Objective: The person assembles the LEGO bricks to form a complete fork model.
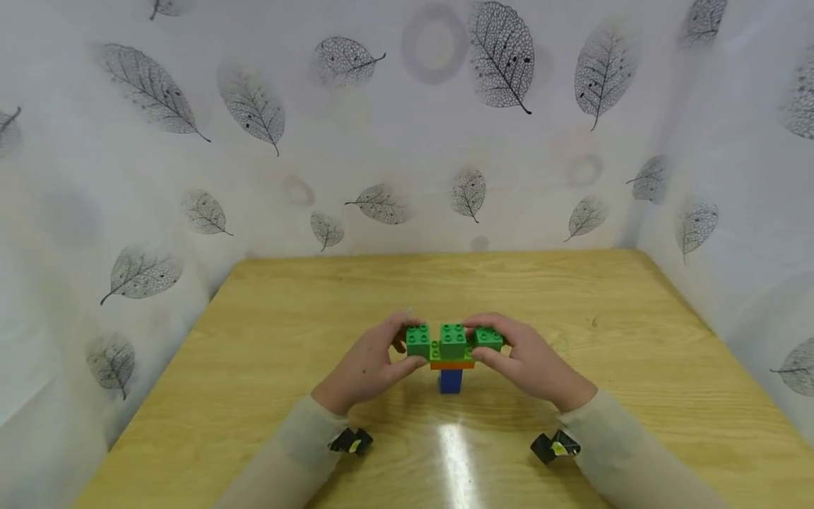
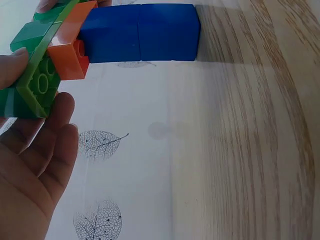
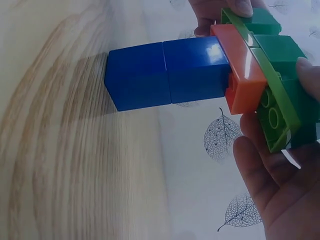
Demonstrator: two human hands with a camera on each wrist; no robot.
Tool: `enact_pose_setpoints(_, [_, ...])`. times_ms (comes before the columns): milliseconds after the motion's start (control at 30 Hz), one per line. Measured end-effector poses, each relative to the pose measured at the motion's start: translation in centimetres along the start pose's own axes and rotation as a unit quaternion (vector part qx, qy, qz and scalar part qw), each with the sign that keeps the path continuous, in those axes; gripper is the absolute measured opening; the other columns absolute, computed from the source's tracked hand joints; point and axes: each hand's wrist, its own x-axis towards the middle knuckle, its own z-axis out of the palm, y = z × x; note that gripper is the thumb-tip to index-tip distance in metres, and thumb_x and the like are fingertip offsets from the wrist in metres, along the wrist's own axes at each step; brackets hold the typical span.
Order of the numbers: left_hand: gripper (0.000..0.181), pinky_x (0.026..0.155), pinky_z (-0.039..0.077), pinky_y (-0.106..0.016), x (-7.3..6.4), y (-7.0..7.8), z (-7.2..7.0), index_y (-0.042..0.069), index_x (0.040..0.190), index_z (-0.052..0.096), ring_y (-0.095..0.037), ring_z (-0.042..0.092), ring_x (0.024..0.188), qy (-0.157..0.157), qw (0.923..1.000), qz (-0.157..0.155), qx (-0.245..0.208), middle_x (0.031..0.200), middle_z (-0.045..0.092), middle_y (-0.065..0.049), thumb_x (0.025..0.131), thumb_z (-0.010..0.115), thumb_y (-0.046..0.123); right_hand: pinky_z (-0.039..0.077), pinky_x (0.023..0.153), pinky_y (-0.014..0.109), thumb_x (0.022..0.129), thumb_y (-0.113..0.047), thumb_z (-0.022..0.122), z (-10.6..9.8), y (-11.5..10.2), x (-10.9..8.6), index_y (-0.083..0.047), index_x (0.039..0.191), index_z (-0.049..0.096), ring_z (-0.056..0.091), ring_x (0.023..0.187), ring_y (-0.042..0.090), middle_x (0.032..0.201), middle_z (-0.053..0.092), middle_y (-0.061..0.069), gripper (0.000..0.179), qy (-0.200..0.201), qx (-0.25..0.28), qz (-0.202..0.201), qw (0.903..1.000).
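Note:
A toy building brick tower stands upright on the wooden table. Two stacked blue bricks (image 3: 140,80) form its base, carrying an orange brick (image 3: 245,70) and a wider, thin lime green plate (image 3: 276,92). Three darker green bricks sit in a row along the top. My left hand (image 1: 365,369) pinches the left green brick (image 1: 417,341) between thumb and fingers, at the plate's left end. On the other end, my right hand (image 1: 534,362) grips the right green brick (image 1: 488,337), partly covering it. Between the hands, the middle green brick (image 1: 453,341) is untouched.
The light wooden table (image 1: 305,297) spreads out around the tower. Behind it and along both sides hangs a white curtain (image 1: 394,127) printed with grey leaves. A small black device with a yellow mark sits at each wrist.

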Motion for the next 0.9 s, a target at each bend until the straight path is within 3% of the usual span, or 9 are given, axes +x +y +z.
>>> enact_pose_setpoints(267, [0.055,0.077,0.056,-0.041,-0.14,-0.09,0.16,0.014,0.14,0.047,-0.01,0.059,0.09,0.024,0.9996,0.015,-0.006,0.111,0.063,0.003,0.093,0.076,0.018,0.056,0.068,0.034,0.101,-0.024,0.066,0.2,0.09,-0.05,-0.026,0.137,0.058,0.063,0.085,0.017,0.121,0.065,-0.002,0.038,0.011,0.012,0.021,0.9996])
enact_pose_setpoints(533, [0.068,0.079,0.056,-0.032,-0.1,-0.08,-0.11,0.017,0.144,0.043,-0.007,0.057,0.095,0.007,0.9994,0.035,0.005,0.124,0.056,0.007,0.088,0.081,0.014,0.058,0.071,0.047,0.102,-0.027,0.064,0.07,-0.53,0.02,-0.026,0.136,0.058,0.064,0.085,0.026,0.115,0.065,0.006,0.035,0.006,0.063,0.07,0.9955])
enact_pose_setpoints(733, [0.066,0.078,0.055,-0.03,-0.09,-0.26,-0.17,0.02,0.143,0.047,-0.01,0.054,0.104,0.006,0.9978,0.066,0.0,0.142,0.047,0.006,0.087,0.081,0.01,0.058,0.076,0.037,0.103,-0.02,0.062,0.15,-0.7,0.15,-0.021,0.133,0.059,0.065,0.091,0.026,0.116,0.066,0.009,0.031,-0.005,0.081,0.078,0.9936])
enact_pose_setpoints(900, [0.064,0.079,0.056,-0.029,-0.11,-0.48,0.03,0.019,0.143,0.048,-0.01,0.056,0.103,0.005,0.9986,0.051,-0.013,0.142,0.048,0.005,0.088,0.08,0.011,0.058,0.079,0.039,0.103,-0.019,0.062,0.2,-0.52,0.19,-0.016,0.139,0.054,0.065,0.094,0.026,0.123,0.062,0.014,0.037,-0.018,0.093,0.087,0.9916])
